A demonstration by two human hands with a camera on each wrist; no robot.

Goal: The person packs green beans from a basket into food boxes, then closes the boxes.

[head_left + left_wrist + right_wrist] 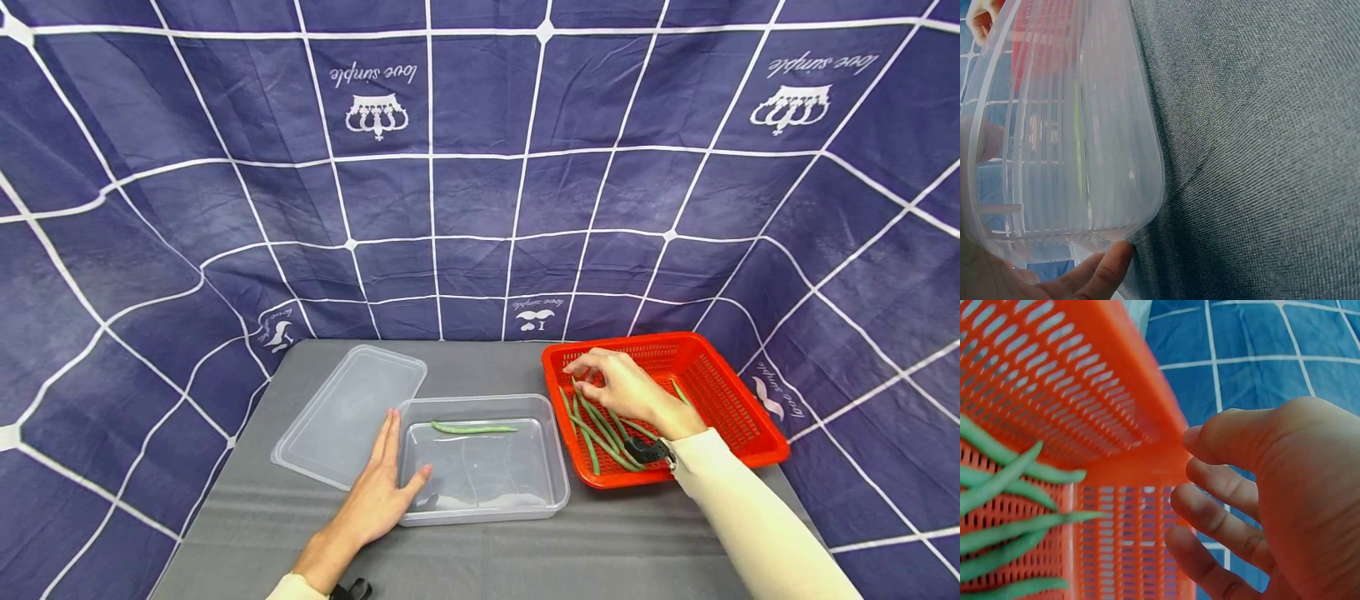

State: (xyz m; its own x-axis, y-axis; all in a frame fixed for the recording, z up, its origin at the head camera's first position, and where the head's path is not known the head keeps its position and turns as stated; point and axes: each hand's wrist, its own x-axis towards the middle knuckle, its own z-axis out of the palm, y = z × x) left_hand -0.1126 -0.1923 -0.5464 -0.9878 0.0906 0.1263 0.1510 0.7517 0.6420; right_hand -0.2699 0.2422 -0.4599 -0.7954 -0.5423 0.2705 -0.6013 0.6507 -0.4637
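Observation:
My left hand (384, 483) holds the left side of a clear plastic container (495, 515), thumb over the rim and fingers along the outside. Through the plastic, the thumb shows blurred in the left wrist view, with fingertips (1116, 259) against the outer wall. One green bean (474, 429) lies in the container. On the right, my right hand (618, 383) hovers over a red basket (738, 392), its fingers loosely bent and nothing between them. Several green beans (1004, 481) lie in the basket below and beside that hand.
A flat translucent lid (352, 408) lies on the grey tabletop (480, 567), left of the container. Blue cloth with white lines (480, 192) hangs behind and at both sides. The basket stands close to the container's right side.

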